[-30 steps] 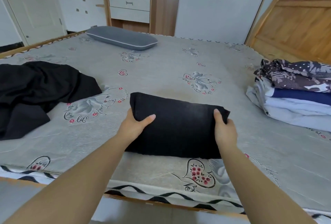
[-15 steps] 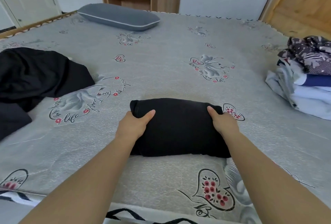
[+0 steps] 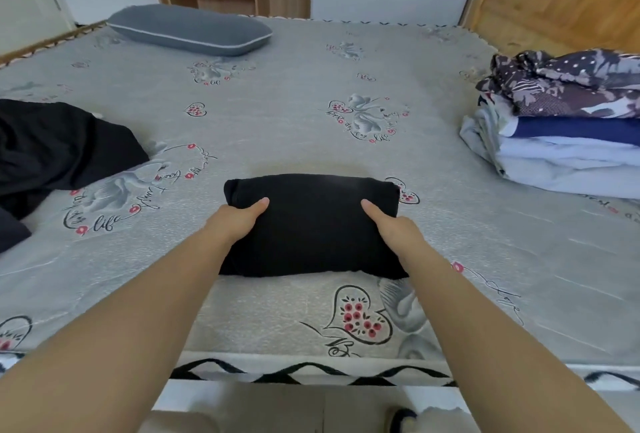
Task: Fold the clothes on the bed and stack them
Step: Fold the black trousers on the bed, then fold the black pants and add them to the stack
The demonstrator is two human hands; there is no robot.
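Left hand [image 3: 235, 221], right hand [image 3: 393, 226]: thumbs atop folded black garment [image 3: 311, 224], fingers apparently tucked under | keep level, carry to stack [image 3: 568, 141] at 2 o'clock.

Since a second ago, the folded black fabric garment [image 3: 311, 224] has gone from a tall rectangle to a shorter, thicker bundle, its far edge now rolled. The left hand [image 3: 235, 221] and right hand [image 3: 391, 224] have shifted inward onto its top, thumbs pointing toward each other. The view has tilted down: the stack of folded clothes [image 3: 561, 127] sits higher at the right of the frame.
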